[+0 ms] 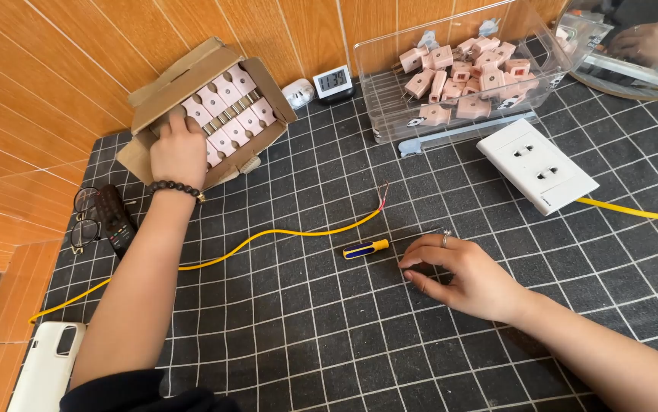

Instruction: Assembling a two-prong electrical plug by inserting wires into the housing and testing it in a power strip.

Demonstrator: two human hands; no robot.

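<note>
My left hand [179,149] reaches into a tilted cardboard box [180,82] at the back left, fingers on the rows of pink plugs [231,108] packed inside; whether it grips one is hidden. My right hand [462,276] rests on the dark tiled mat [329,336], fingers curled loosely, holding nothing. Just left of its fingertips lies a small screwdriver [366,248] with a yellow and blue handle. A yellow cable [268,235] runs across the mat, its bare wire end [381,194] near the middle. A white double wall socket [536,164] lies to the right.
A clear plastic bin [390,107] at the back holds several loose pink plugs. A small digital clock [333,79] stands against the wooden wall. Glasses and a remote [114,217] lie at the left, a white phone [45,366] at the front left. Another person's hand [649,42] shows top right.
</note>
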